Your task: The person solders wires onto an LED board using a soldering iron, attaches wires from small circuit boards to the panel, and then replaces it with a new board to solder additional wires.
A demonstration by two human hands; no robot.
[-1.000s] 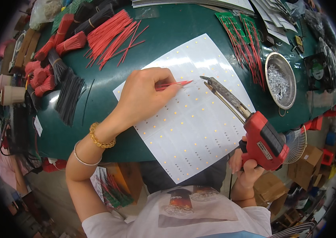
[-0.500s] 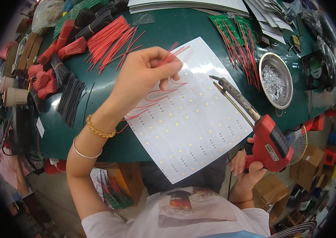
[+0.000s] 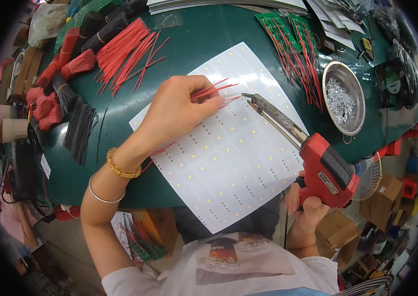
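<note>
My left hand [image 3: 178, 109] is closed over the white board, pinching several thin red wires [image 3: 224, 88] whose ends stick out to the right past the fingertips. Beneath it lies the flat white board [image 3: 228, 170], dotted with rows of small yellow squares and dark marks; its near corner overhangs the table edge. A red soldering gun [image 3: 328, 165] is gripped in my right hand [image 3: 307, 213]. Its dark tip, with a thin tube alongside, points left and is close to the wire ends; whether they touch I cannot tell. More red wire shows under my left wrist.
Loose red wires [image 3: 125, 49] and black wires [image 3: 79, 129] lie left on the green table [image 3: 204, 37]. Green circuit boards [image 3: 279, 32] with red leads are at the far right, near a metal bowl [image 3: 331, 101] of shiny bits. A wire-cage fan [image 3: 368, 178] stands at right.
My left hand has come lower over the board with the wires. The soldering gun has shifted left, bringing its tip close to the wire ends. The view has shifted slightly.
</note>
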